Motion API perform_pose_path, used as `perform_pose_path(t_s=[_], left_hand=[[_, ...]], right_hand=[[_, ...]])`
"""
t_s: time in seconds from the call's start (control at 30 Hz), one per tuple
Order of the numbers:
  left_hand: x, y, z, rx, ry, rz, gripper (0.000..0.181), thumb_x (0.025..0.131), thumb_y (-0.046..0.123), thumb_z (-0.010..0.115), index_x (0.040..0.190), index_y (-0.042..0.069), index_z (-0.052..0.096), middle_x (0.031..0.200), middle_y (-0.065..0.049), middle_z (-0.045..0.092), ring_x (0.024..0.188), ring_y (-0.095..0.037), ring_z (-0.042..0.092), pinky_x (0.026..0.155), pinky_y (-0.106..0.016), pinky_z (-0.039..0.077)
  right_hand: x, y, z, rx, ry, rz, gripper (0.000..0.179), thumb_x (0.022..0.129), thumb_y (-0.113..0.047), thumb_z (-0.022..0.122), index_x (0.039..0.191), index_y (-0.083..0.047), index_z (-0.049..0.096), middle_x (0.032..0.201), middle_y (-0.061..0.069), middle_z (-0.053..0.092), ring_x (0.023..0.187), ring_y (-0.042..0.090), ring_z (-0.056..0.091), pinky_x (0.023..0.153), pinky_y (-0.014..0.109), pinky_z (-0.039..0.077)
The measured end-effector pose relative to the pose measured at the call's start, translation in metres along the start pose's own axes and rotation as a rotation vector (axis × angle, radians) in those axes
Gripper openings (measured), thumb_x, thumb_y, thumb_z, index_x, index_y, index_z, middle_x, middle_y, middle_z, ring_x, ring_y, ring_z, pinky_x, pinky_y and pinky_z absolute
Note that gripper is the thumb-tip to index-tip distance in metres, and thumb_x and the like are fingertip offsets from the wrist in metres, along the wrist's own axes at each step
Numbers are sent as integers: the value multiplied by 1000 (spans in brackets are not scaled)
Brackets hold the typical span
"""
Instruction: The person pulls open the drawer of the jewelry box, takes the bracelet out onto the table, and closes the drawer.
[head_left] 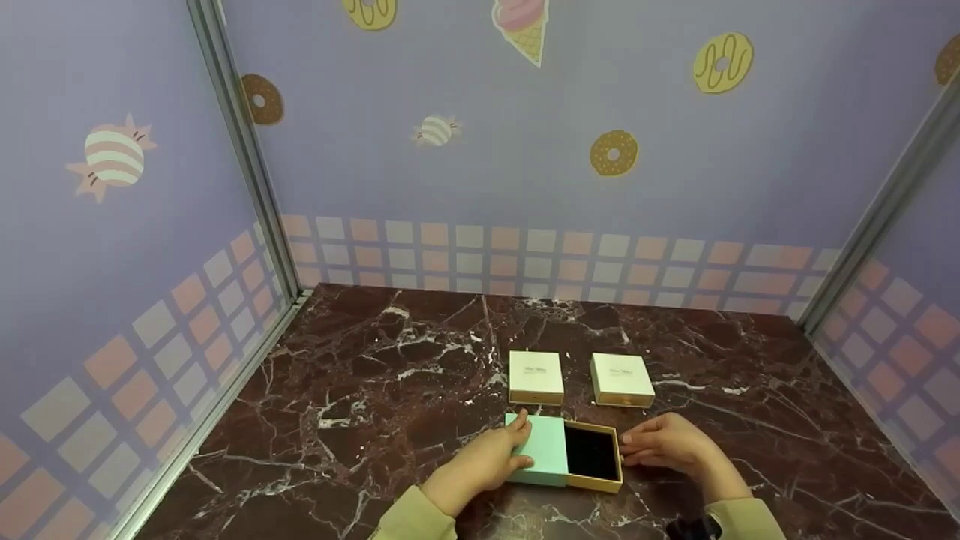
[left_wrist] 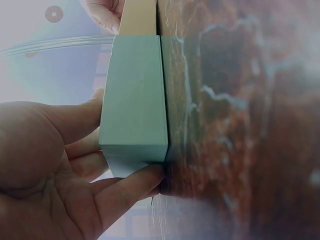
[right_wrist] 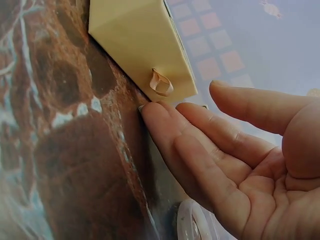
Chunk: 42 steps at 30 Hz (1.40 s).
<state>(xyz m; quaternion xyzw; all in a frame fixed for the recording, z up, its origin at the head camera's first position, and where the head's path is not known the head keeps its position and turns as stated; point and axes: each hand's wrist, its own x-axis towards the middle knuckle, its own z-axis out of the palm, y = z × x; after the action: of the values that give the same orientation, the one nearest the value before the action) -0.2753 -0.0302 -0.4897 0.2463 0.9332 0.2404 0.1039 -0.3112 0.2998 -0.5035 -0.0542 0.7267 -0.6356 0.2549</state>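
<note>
Lavender back wall (head_left: 525, 191) filled the upper ctr of the frame, w/ donut prints (head_left: 600, 163) & an ice-cream cone print (head_left: 523, 26) at top ctr; pink-&-white check band (head_left: 505, 238) ran along its base. Left wall (head_left: 45, 255) had a candy print (head_left: 114, 155) & similar squares. Grey metal posts (head_left: 257, 157) stood at both back corners. Dk red marble-look tabletop (head_left: 367, 352), white-veined, spanned the lower ctr, w/ a dull sheen nr the bottom edge.

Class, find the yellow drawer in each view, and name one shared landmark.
Head: yellow drawer low, right of centre, partly out of the mint-green sleeve.
Left wrist: yellow drawer at top edge, left of centre.
Right wrist: yellow drawer at top, left of centre, showing its ribbon loop.
Shared landmark: the marbled tabletop.
</note>
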Motion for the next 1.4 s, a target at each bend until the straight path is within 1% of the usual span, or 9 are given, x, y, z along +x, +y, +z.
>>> perform_pose_path(t_s=[0.13, 0.23, 0.43, 0.63, 0.8, 1.1, 1.4], left_hand=[[1, 0, 0, 3, 2, 1, 68, 98, 29, 68, 155, 3, 43, 168, -13, 32, 144, -33, 51, 119, -43, 46], [1, 0, 0, 6, 1, 3, 68, 98, 30, 68, 155, 3, 43, 168, -13, 32, 143, -33, 51, 118, -43, 47], [1, 0, 0, 15, 8, 8, 68, 98, 29, 68, 155, 3, 44, 168, -13, 32, 142, -33, 52, 117, -42, 48], [-1, 1, 0, -16, 6, -6, 68, 98, 30, 67, 156, 3, 43, 169, -12, 30, 145, -33, 49, 119, -44, 46], [0, 0, 1, -9, 11, -4, 68, 98, 30, 68, 155, 3, 43, 168, -12, 31, 145, -33, 50, 119, -44, 46], [0, 0, 1, -17, 2, -8, 68, 99, 30, 67, 156, 3, 42, 169, -11, 29, 145, -33, 49, 119, -44, 46], [1, 0, 2, -4, 8, -3, 68, 99, 31, 67, 155, 3, 43, 169, -12, 30, 145, -33, 49, 119, -44, 46]], right_hand=[[0, 0, 3, 11, 6, 4, 33, 96, -4, 69, 116, 22, 64, 93, 10, 78, 86, 20, 78, 83, 31, 66], [1, 0, 5, 2, 12, 1, 33, 96, -3, 69, 116, 22, 65, 93, 10, 79, 84, 19, 78, 81, 30, 66], [2, 1, 8, -60, 16, -19, 37, 96, -5, 70, 119, 24, 63, 98, 13, 79, 84, 17, 77, 79, 27, 66], [3, 1, 11, -123, 40, -22, 39, 94, -7, 74, 118, 22, 65, 96, 13, 80, 82, 14, 77, 74, 23, 64], [3, 1, 13, -156, 59, -15, 40, 93, -7, 75, 118, 22, 65, 95, 13, 80, 82, 13, 76, 74, 24, 65], [5, 2, 14, -168, 73, -26, 38, 92, -5, 75, 116, 22, 66, 92, 10, 79, 79, 11, 75, 73, 23, 64], [5, 3, 16, -172, 102, -10, 37, 90, -3, 75, 116, 22, 66, 92, 11, 79, 78, 13, 75, 73, 26, 65]])
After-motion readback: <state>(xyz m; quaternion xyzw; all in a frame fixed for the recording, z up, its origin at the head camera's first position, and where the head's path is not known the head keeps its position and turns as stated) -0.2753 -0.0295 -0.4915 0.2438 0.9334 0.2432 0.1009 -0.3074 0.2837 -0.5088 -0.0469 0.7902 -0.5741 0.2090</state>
